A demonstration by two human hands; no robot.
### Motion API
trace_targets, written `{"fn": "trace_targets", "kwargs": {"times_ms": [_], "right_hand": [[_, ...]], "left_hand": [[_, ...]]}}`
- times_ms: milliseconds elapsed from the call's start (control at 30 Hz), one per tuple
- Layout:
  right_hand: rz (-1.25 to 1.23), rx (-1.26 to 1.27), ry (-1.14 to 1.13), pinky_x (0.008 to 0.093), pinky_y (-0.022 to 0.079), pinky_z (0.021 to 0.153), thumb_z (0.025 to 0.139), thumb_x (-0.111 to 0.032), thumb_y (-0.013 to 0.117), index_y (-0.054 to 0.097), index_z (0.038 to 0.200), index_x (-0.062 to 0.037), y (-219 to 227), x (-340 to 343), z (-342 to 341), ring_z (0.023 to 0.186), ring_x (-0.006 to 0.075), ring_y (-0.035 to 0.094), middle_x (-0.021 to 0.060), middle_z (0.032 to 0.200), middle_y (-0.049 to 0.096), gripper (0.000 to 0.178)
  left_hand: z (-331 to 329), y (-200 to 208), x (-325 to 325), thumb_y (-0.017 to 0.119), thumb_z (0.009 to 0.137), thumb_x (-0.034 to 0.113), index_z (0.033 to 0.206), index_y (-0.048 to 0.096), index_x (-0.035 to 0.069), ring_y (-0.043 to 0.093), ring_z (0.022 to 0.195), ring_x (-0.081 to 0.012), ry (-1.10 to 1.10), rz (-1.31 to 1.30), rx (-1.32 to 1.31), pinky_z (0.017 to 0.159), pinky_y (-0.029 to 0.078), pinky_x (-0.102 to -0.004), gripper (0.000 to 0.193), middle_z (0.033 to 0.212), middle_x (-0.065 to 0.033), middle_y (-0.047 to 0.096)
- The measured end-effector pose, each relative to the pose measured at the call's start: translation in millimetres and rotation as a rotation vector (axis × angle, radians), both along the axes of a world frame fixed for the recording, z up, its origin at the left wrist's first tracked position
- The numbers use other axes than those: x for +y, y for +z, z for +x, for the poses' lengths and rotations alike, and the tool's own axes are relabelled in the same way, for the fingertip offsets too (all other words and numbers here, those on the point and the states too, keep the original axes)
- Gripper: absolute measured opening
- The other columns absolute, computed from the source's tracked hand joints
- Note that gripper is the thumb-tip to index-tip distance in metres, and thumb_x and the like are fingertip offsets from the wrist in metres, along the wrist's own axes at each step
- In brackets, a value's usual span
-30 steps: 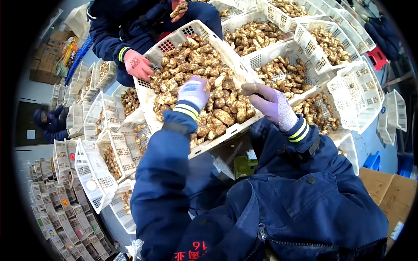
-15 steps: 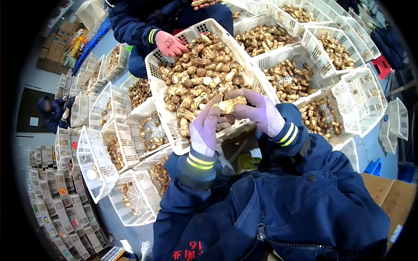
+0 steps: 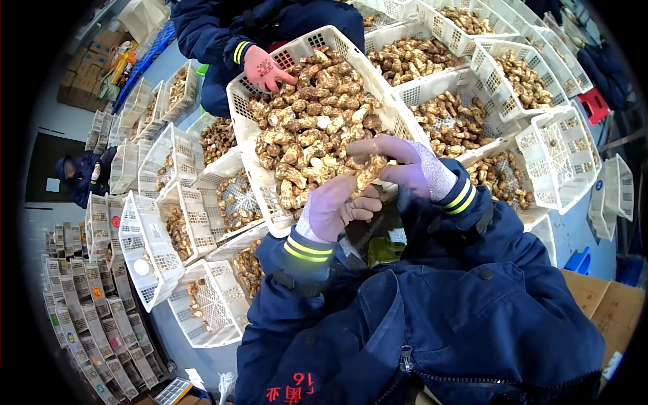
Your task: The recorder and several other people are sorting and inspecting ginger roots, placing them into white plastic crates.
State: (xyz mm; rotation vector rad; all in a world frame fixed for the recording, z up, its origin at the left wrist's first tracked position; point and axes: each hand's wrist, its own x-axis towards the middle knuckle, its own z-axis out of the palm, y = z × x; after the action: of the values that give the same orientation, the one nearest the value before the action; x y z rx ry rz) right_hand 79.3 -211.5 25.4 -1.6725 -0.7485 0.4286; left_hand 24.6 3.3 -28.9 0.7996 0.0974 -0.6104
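A knobbly brown root piece (image 3: 370,170) sits between both my gloved hands, just above the near edge of a big white slatted crate (image 3: 248,146) heaped with the same brown root pieces. My left hand (image 3: 335,206), in a pale purple glove, curls around its lower end. My right hand (image 3: 403,162), gloved the same, pinches its upper end from the right. Across the crate another person's hand in a pink glove (image 3: 264,67) rests on the far rim.
More white crates of root pieces (image 3: 432,54) fill the right and back. Smaller white crates (image 3: 152,250), some tilted or partly filled, crowd the left. Flattened cartons (image 3: 74,324) are stacked at lower left. A cardboard box (image 3: 607,310) stands at lower right. Another person (image 3: 77,175) crouches far left.
Both my hands left the heap in the crate and came together toward me, now holding one root piece between them. The other person's pink-gloved hand stays on the far rim.
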Motion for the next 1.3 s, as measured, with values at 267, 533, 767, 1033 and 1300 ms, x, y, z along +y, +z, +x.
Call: {"fn": "trace_targets", "kwargs": {"times_ms": [267,533,767,1033,1300], "right_hand": [[0.060,0.116,-0.224,0.0287,0.044,0.088,0.083,-0.012,0.054,0.048,0.132,-0.0049,-19,9,-3,0.102,0.0152,0.055,0.0099,0.116,0.058,0.049],[-0.003,0.351,-0.304,0.0261,0.046,0.079,0.086,-0.017,0.057,0.059,0.116,-0.0012,-10,11,-1,0.086,0.0107,0.056,0.0037,0.094,0.061,0.035],[-0.009,0.244,-0.368,0.0281,0.047,0.077,0.083,-0.024,0.062,0.064,0.109,-0.0014,-12,9,-1,0.083,0.0130,0.059,0.0067,0.089,0.066,0.035],[-0.079,0.184,-0.323,0.0272,0.047,0.080,0.086,-0.017,0.056,0.060,0.113,0.0015,-7,10,-1,0.088,0.0148,0.059,0.0094,0.103,0.061,0.033],[-0.112,-0.136,-0.244,0.0298,0.046,0.087,0.085,-0.015,0.057,0.060,0.113,-0.0036,-4,15,-11,0.099,0.0205,0.060,0.0124,0.113,0.060,0.031]], "left_hand": [[-3,17,-15,0.063,0.084,0.010,0.130,0.043,-0.007,0.065,0.079,-0.0174,0.360,0.424,-0.063,0.066,0.050,-0.0238,0.053,0.094,-0.0139,0.066],[-8,27,-15,0.053,0.094,0.024,0.130,0.045,-0.004,0.051,0.064,-0.0100,0.229,0.319,-0.084,0.056,0.038,-0.0202,0.046,0.082,-0.0077,0.059],[-7,18,-14,0.052,0.095,0.029,0.133,0.042,-0.002,0.052,0.064,-0.0111,0.228,0.267,-0.083,0.055,0.038,-0.0214,0.050,0.084,-0.0086,0.060],[-9,5,-10,0.053,0.094,0.034,0.131,0.044,0.007,0.058,0.066,-0.0152,0.255,0.083,0.064,0.055,0.049,-0.0304,0.046,0.089,-0.0082,0.061],[-8,13,-17,0.046,0.095,0.044,0.125,0.045,0.005,0.055,0.060,-0.0155,0.245,0.205,0.161,0.053,0.044,-0.0290,0.049,0.078,-0.0084,0.059]]}}
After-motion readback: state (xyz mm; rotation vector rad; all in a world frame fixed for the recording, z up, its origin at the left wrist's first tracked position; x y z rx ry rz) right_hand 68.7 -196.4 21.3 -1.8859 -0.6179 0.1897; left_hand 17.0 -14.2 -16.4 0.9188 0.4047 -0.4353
